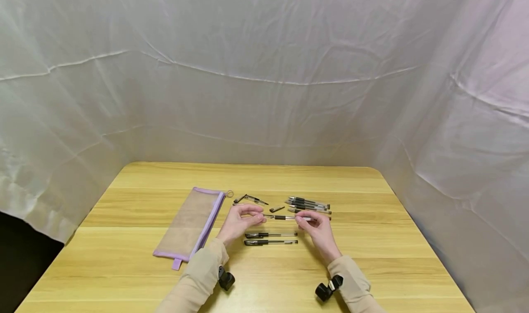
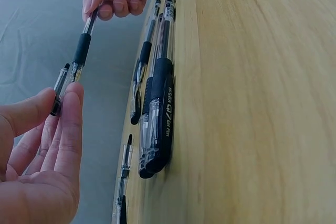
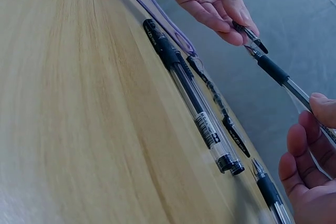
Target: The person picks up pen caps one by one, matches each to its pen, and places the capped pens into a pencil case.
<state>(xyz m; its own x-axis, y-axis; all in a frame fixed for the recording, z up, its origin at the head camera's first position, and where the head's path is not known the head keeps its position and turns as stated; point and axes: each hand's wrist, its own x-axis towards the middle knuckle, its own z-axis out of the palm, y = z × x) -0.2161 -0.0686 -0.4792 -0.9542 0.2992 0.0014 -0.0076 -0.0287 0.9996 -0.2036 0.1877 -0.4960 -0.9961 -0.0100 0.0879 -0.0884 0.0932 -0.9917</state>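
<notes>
Left hand (image 1: pixel 241 221): thumb and fingertips are pinching a small clear-and-black cap (image 2: pixel 62 82). Right hand (image 1: pixel 317 228): thumb and index finger are gripping a pen (image 1: pixel 279 217) by its barrel, the other fingers curling inward. The pen is lying roughly level above the table (image 1: pixel 413 276), between the hands, its bare tip pointing left. Tip is sitting just beside the cap; contact cannot be told. Two capped pens (image 1: pixel 270 242) are lying parallel on the near side, between the wrists. Uncapped pens (image 1: pixel 307 206) are lying bunched beyond the right hand, tips facing left. A loose cap (image 1: pixel 277 209) is resting between the bunch and the left hand. A purple-edged pouch (image 1: pixel 186 225) is lying flat, left of the left hand.
</notes>
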